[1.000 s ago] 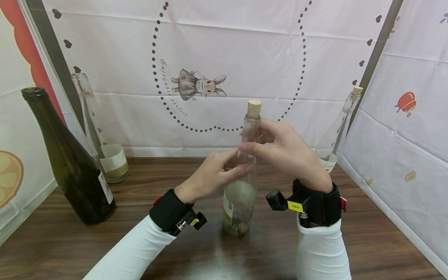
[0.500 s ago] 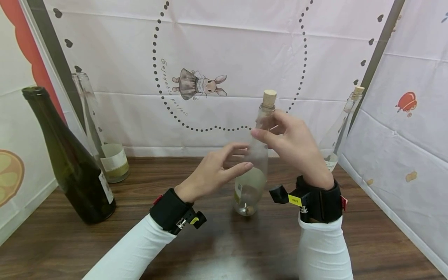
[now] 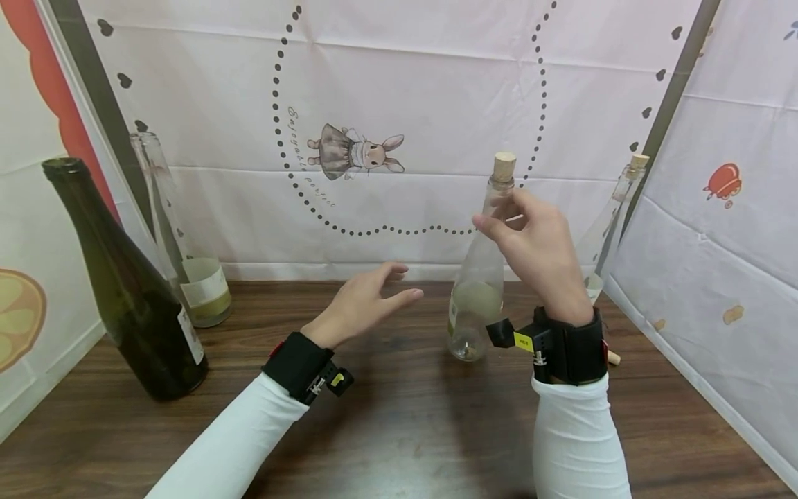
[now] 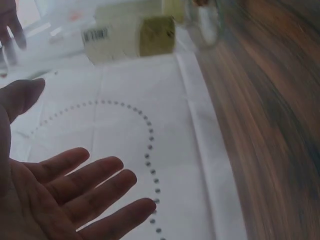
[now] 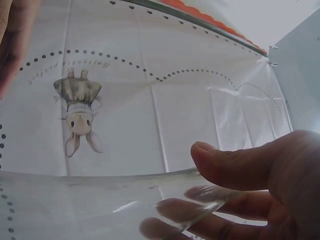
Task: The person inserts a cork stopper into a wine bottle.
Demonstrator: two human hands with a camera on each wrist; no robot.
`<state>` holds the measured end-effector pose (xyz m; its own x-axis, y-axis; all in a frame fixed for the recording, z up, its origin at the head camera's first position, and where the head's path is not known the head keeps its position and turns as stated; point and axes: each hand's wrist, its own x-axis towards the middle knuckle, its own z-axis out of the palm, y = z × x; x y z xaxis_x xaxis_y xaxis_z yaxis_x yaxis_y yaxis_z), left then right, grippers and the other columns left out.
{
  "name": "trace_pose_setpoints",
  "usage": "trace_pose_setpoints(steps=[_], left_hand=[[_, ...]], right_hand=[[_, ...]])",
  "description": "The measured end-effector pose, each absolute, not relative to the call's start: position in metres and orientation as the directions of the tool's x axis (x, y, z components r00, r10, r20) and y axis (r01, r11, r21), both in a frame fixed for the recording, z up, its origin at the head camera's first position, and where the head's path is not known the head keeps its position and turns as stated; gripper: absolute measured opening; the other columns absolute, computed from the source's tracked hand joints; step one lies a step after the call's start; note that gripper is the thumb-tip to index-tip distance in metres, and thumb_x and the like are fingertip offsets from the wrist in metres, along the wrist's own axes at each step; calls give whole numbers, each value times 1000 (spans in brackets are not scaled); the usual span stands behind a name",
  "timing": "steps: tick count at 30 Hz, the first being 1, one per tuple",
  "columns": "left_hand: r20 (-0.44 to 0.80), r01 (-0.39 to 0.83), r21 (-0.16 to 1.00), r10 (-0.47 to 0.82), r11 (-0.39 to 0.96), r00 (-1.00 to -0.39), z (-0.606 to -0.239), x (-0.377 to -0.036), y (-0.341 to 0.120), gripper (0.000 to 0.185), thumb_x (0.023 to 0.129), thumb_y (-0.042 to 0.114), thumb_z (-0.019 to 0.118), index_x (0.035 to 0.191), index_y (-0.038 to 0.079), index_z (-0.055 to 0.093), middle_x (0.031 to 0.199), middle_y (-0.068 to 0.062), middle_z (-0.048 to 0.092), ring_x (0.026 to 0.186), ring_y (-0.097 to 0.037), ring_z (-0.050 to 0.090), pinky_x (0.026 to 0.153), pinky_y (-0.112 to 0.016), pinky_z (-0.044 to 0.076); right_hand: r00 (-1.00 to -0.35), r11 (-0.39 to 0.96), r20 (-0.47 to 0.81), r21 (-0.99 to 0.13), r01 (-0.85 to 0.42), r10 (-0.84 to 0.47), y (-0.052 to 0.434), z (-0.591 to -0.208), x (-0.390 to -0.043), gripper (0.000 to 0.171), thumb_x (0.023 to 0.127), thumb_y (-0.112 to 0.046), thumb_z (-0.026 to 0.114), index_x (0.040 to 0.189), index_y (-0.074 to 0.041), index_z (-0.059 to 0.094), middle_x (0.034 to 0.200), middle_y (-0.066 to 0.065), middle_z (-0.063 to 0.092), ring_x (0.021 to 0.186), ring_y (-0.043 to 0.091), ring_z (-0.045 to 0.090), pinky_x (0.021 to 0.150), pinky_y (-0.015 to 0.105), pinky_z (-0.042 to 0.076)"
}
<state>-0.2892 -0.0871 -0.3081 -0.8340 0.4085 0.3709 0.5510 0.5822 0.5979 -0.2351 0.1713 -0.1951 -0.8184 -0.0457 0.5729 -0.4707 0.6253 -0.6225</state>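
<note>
A clear glass bottle (image 3: 476, 294) with a pale label stands tilted right of the middle in the head view, a cork (image 3: 504, 168) seated in its mouth. My right hand (image 3: 541, 242) grips its neck between thumb and fingers. In the right wrist view the fingers of my right hand (image 5: 240, 185) show through the glass (image 5: 100, 205). My left hand (image 3: 358, 305) is held off to the bottle's left, fingers loosely extended, holding nothing. The left wrist view shows the relaxed palm of my left hand (image 4: 75, 195), with the bottle's label (image 4: 115, 37) beyond it.
At the left stand a dark green bottle (image 3: 125, 298) and a clear bottle (image 3: 206, 291) behind it. Another corked clear bottle (image 3: 614, 215) leans at the back right. A small cork-coloured piece (image 3: 614, 358) lies by my right wrist. Printed cloth walls (image 3: 386, 83) enclose the wooden table (image 3: 374, 416).
My right hand has carried the corked bottle to the right and farther back. My left hand has let go of the bottle and drawn slightly left.
</note>
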Motion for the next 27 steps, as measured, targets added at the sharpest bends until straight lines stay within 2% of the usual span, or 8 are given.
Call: trace_pose_setpoints(steps=[7, 12, 18, 24, 27], left_hand=[[405, 533, 565, 351, 629, -844, -302, -295, -102, 64, 104, 49, 66, 150, 7, 53, 150, -15, 59, 132, -35, 61, 107, -53, 49], [444, 535, 559, 316, 633, -838, -296, -296, -109, 60, 104, 45, 69, 147, 5, 56, 147, -16, 62, 131, -35, 61, 107, -52, 49], [408, 502, 556, 309, 662, -859, -297, -297, -113, 62, 104, 46, 67, 148, 4, 54, 150, -15, 60, 132, -35, 60, 107, -53, 49], [348, 445, 539, 292, 715, -891, -300, -299, -118, 69, 104, 49, 66, 152, 2, 50, 150, -18, 59, 116, -33, 67, 97, -51, 53], [305, 409, 540, 282, 735, -910, -305, -304, -123, 73, 104, 48, 66, 154, -1, 47, 149, -22, 58, 115, -35, 67, 96, -52, 54]], right_hand=[[-810, 636, 586, -628, -448, 7, 174, -199, -245, 34, 103, -27, 73, 127, -4, 69, 117, 15, 73, 111, 30, 68, 90, 47, 52], [-809, 644, 586, -635, -426, 43, 174, -202, -252, 34, 103, -29, 73, 126, -4, 69, 116, 15, 73, 109, 29, 68, 88, 46, 53], [-790, 651, 606, -637, -414, 91, 178, -207, -260, 35, 104, -28, 73, 129, -5, 69, 114, 13, 74, 109, 29, 68, 84, 43, 53], [-748, 641, 648, -637, -429, 143, 182, -211, -271, 31, 104, -27, 73, 127, -6, 71, 112, 14, 74, 108, 31, 71, 84, 42, 53], [-732, 642, 660, -637, -427, 168, 185, -211, -276, 31, 103, -28, 74, 126, -7, 72, 111, 14, 75, 108, 31, 72, 84, 40, 53]])
